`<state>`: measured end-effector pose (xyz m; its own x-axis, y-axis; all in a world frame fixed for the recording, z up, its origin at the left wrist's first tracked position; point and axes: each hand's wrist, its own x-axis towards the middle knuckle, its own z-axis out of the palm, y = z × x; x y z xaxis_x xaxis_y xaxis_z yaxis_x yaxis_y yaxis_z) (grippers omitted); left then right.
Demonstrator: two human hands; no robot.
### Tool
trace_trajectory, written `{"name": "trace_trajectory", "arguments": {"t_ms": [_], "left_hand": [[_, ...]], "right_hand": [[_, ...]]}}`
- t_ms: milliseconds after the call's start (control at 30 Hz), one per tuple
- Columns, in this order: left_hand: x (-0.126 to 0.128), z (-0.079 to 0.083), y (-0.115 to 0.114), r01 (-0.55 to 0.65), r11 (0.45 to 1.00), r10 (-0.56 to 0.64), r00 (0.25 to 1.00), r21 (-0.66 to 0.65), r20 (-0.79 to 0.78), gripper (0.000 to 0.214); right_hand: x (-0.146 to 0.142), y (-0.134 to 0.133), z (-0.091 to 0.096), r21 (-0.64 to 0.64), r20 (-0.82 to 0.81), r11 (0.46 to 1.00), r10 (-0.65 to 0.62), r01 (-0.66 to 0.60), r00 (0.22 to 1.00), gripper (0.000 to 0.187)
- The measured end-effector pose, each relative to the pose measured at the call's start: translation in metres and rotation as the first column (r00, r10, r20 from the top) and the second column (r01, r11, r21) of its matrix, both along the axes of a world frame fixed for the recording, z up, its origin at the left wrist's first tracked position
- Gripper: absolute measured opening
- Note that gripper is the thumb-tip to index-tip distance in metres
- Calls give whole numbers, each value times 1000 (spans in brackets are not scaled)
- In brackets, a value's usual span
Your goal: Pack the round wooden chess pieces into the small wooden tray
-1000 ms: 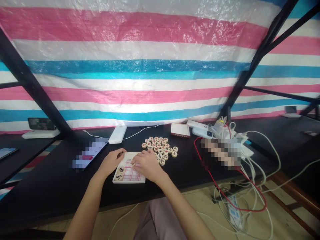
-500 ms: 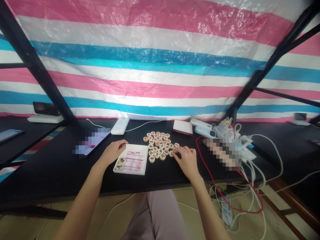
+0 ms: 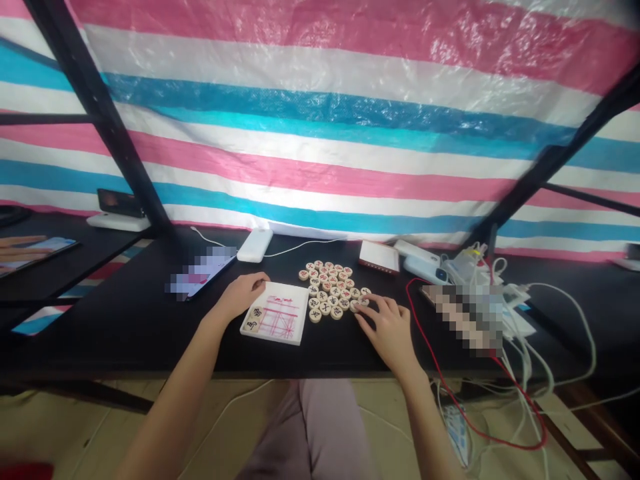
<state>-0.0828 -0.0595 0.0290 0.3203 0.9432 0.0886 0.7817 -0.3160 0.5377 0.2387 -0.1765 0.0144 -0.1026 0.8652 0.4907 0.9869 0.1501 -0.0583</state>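
Beige xiangqi pieces (image 3: 333, 285), several with red characters at the back and black ones in front, lie in a tight cluster. My right hand (image 3: 390, 330) is at the cluster's right edge, thumb and fingers apart, fingertips at the outermost pieces. To the left of the cluster is a shallow white box (image 3: 283, 287) with a red hand-drawn grid. Two square paper labels with black characters (image 3: 254, 319) show along its left side. My left hand (image 3: 243, 295) holds the box's far left corner, its fingers curled and partly hidden.
Behind are a white power bank (image 3: 255, 245) with a cable and a white-topped box (image 3: 379, 257). A phone (image 3: 213, 273) lies left. On the right are a red cable (image 3: 433, 353), tangled white cables (image 3: 525, 353) and a blurred device. Another person's hand (image 3: 20, 249) rests on a screen far left.
The view has turned slightly left, so the table items appear further right. My right thumb and fingers have spread apart at the cluster's edge. Another person's hand has come into view far left.
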Motion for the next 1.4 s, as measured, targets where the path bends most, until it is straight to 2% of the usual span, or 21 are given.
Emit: {"name": "trace_trajectory", "arguments": {"t_ms": [167, 233, 300, 367, 467, 567, 667, 967, 1167, 1267, 1400], "left_hand": [[0, 2, -2, 5, 1000, -4, 1000, -7, 14, 28], [-1, 2, -2, 11, 1000, -11, 1000, -2, 18, 28], [-1, 1, -2, 15, 1000, -16, 1000, 10, 21, 28], [-1, -1, -1, 14, 1000, -15, 1000, 23, 20, 28], [-1, -3, -1, -5, 1000, 4, 1000, 29, 22, 27], [-1, -3, -1, -5, 1000, 4, 1000, 24, 31, 26], [-1, -2, -2, 15, 1000, -15, 999, 17, 30, 26], [0, -2, -1, -10, 999, 9, 1000, 36, 6, 24], [0, -1, -1, -16, 1000, 16, 1000, 15, -3, 25], [-1, -1, -1, -13, 1000, 13, 1000, 21, -2, 25], [-2, -1, -2, 7, 999, -7, 1000, 41, 0, 26]], "right_hand": [[-6, 3, 1, -11, 29, 1000, 15, -15, 999, 26], [-23, 4, 6, -17, -13, 996, 82, -83, 997, 27], [-48, 6, 13, -44, -61, 978, 199, -202, 978, 26], [-78, 11, 19, -82, -96, 932, 346, -354, 933, 26], [-120, 24, 24, -134, -123, 826, 535, -548, 836, 30], [-149, 38, 24, -186, -102, 759, 616, -624, 781, 29], [-162, 47, 20, -191, -61, 745, 641, -639, 765, 26], [-151, 55, 10, -149, -88, 778, 604, -610, 792, 8], [-146, 54, 19, -115, -130, 809, 563, -577, 816, 10], [-127, 49, 28, -61, -177, 859, 492, -508, 852, 10], [-73, 29, 31, 10, -245, 946, 315, -323, 917, 13]]}}
